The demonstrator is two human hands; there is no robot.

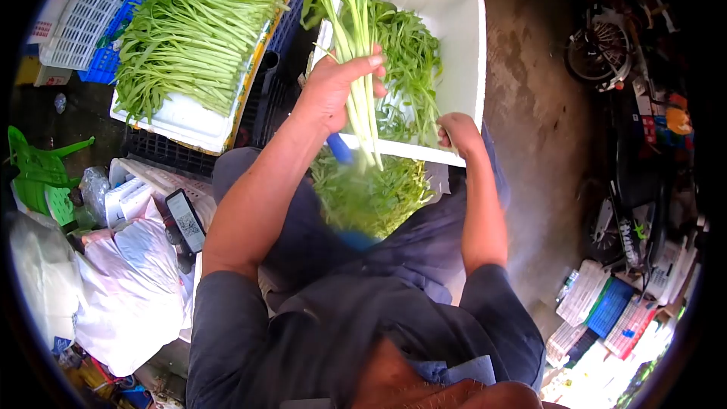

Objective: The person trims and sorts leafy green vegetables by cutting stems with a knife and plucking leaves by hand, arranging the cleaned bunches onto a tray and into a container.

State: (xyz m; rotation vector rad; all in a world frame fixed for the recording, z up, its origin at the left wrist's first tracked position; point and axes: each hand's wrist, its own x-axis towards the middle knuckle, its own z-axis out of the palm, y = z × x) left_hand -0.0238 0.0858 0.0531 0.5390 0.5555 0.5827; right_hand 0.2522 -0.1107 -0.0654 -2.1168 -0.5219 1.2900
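My left hand (341, 87) is closed around a bunch of long-stemmed leafy greens (356, 30), leaves up and pale stem ends pointing toward my lap. Just below that hand a blue object (338, 148) shows, partly hidden and blurred. At the near right corner of a white foam box (471, 45), my right hand (460, 135) has its fingers curled, pinching leafy greens at the edge of the pile. Loose greens (409, 53) lie inside the box. More greens (371, 193) sit between my knees, below the box's near rim.
Long-stemmed greens (204, 45) are stacked on another foam box (170, 123) at left, above a black crate. A phone (185, 220), white bags (129, 288) and a green plastic stool (42, 174) are on my left. Motorbikes (606, 53) and stacked crates (606, 307) stand right.
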